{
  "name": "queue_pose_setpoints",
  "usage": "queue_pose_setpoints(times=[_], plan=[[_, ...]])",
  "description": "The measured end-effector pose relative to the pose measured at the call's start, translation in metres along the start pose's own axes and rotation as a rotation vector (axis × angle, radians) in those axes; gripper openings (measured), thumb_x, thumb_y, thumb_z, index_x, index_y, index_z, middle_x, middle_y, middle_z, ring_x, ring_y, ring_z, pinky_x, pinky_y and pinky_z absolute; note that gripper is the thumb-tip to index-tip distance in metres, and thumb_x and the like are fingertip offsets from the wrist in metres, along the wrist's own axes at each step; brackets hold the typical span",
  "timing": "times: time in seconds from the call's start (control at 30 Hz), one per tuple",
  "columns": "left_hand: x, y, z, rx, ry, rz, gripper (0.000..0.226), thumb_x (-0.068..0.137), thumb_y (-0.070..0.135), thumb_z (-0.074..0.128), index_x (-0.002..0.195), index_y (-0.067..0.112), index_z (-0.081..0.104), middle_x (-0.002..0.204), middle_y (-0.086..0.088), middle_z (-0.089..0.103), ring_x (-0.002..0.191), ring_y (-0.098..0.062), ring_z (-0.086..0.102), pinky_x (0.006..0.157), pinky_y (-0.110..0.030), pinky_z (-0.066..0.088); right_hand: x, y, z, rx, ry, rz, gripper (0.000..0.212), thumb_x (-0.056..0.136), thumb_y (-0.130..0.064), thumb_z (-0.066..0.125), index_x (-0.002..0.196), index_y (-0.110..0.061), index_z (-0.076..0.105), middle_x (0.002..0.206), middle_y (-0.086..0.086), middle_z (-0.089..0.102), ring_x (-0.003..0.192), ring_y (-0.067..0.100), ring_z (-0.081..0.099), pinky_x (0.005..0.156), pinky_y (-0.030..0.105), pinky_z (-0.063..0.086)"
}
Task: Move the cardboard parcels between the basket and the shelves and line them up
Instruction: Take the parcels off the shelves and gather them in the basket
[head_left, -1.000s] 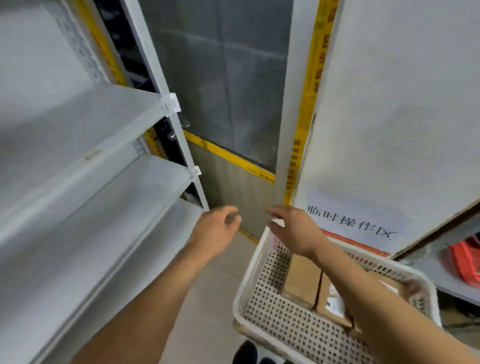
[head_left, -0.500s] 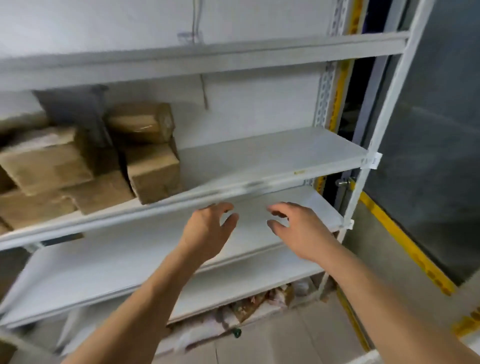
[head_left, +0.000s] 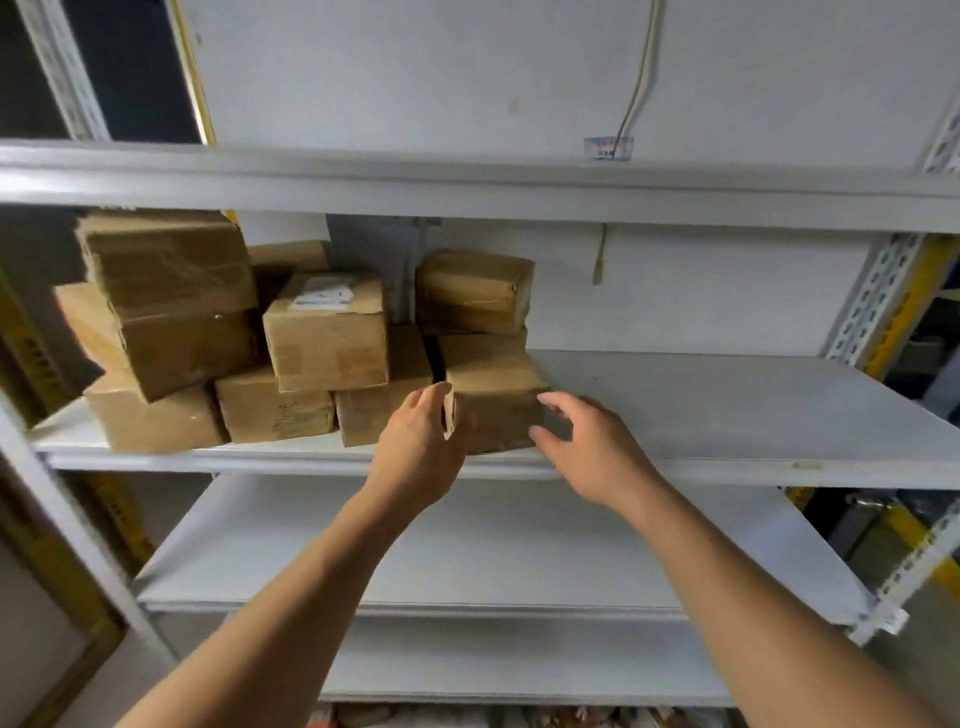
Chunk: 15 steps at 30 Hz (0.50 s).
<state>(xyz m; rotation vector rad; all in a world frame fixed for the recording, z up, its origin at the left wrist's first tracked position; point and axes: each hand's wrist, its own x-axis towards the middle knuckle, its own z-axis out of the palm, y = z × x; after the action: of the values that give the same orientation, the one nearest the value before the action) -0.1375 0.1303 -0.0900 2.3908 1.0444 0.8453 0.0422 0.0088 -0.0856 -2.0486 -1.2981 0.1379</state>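
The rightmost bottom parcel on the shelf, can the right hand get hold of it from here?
Probably yes. The right hand is already at the right side of that parcel, with bare shelf beside it and nothing between.

Left hand (head_left: 421, 452) and right hand (head_left: 597, 452) outstretched, fingers loosely spread

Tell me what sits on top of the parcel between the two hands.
Another cardboard parcel lies toward the rear of the front parcel, its right edge overhanging slightly. What stands behind both is hidden.
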Motion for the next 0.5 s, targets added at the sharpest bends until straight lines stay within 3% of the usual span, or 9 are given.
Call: queue_pose_setpoints(times=[0.1,0.23,0.33,0.4,0.5], plan=[[0.020,-0.005,0.006,-0.031,-0.007,-0.033,0.049,0.106,0.041,0.056,0.147,0.016,0.050,0.139,-0.007,0.062,0.119,-0.026,0.060,0.089,-0.031,0.047,0.023,-0.003,0.010,-0.001,0.024,0.033,0.062,0.101,-0.042,0.065,0.156,-0.022,0.046,0.153,0.007,0.053,0.137,0.026,0.051,0.112,0.036,0.043],[0.044,-0.010,0.024,-0.055,-0.030,-0.121,0.048,0.103,0.054,0.052,0.135,0.018,0.055,0.125,-0.005,0.067,0.108,-0.027,0.063,0.091,-0.044,0.057,0.054,0.000,0.020,0.058,0.005,0.123,0.077,0.103,-0.054,0.056,0.165,-0.019,0.027,0.168,0.006,0.035,0.152,0.027,0.037,0.120,0.040,0.034],[0.055,-0.009,0.037,-0.088,-0.034,-0.217,0.057,0.102,0.067,0.038,0.124,0.018,0.056,0.112,-0.007,0.069,0.097,-0.029,0.065,0.086,-0.048,0.058,0.078,0.004,0.027,0.193,-0.008,0.215,0.083,0.102,-0.062,0.052,0.166,-0.018,0.023,0.169,0.009,0.033,0.152,0.030,0.039,0.120,0.043,0.035],[0.060,-0.008,0.042,-0.094,-0.043,-0.276,0.060,0.103,0.069,0.030,0.118,0.017,0.056,0.106,-0.012,0.069,0.091,-0.034,0.066,0.085,-0.048,0.057,0.089,0.008,0.032,0.266,-0.037,0.270,0.084,0.101,-0.064,0.052,0.166,-0.017,0.027,0.168,0.009,0.036,0.151,0.031,0.039,0.120,0.042,0.034],[0.065,-0.008,0.049,-0.141,-0.087,-0.332,0.063,0.106,0.066,0.024,0.122,0.014,0.056,0.113,-0.016,0.066,0.096,-0.039,0.064,0.088,-0.045,0.054,0.098,0.016,0.040,0.366,-0.059,0.314,0.080,0.086,-0.080,0.052,0.138,-0.020,0.063,0.142,0.003,0.065,0.127,0.027,0.062,0.113,0.043,0.047]])
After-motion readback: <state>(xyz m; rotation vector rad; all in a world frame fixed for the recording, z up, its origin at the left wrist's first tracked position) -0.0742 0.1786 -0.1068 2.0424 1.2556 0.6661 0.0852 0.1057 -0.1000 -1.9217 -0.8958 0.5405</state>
